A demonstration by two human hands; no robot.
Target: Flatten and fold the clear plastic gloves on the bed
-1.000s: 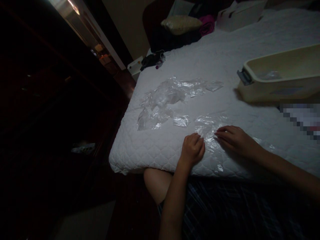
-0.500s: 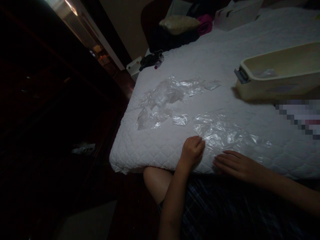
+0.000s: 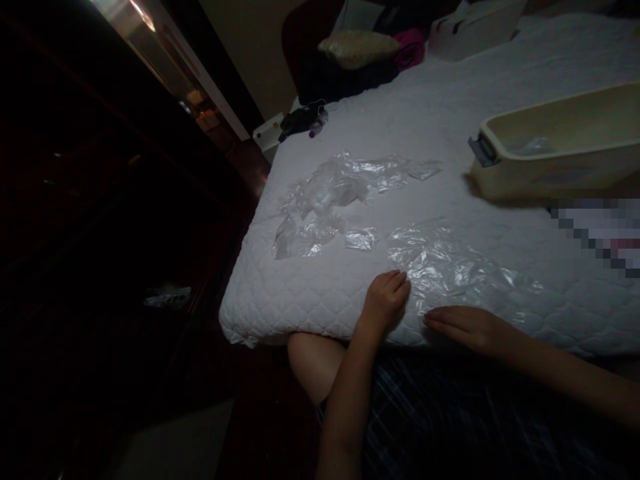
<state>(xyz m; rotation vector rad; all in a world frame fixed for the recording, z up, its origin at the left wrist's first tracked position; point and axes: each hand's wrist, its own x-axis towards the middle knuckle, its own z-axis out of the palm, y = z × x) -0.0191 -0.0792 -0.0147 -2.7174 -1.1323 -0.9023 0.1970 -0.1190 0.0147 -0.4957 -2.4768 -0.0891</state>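
Note:
A large clear plastic bag (image 3: 450, 263), wrinkled and shiny, is spread on the white quilted bed cover near the front edge. My left hand (image 3: 386, 299) has its fingers curled closed at the bag's left near corner. At its near edge, my right hand (image 3: 463, 325) has fingers and thumb pressed together, apparently pinching the film; the exact grip is hard to see in the dim light. Just beyond my left hand lies a small flat clear bag (image 3: 362, 239). Farther off is a loose heap of crumpled clear bags (image 3: 330, 190).
A cream plastic bin (image 3: 555, 170) with a grey latch stands at the right, clear plastic inside. Behind are a white box (image 3: 475, 30), a pale cushion (image 3: 359, 49) and a magenta roll (image 3: 411, 48). The quilted bed (image 3: 300, 300) ends at my knees.
My right hand's fingers have gone from stretched out and spread to pressed together at the bag's near edge. My left hand has barely moved.

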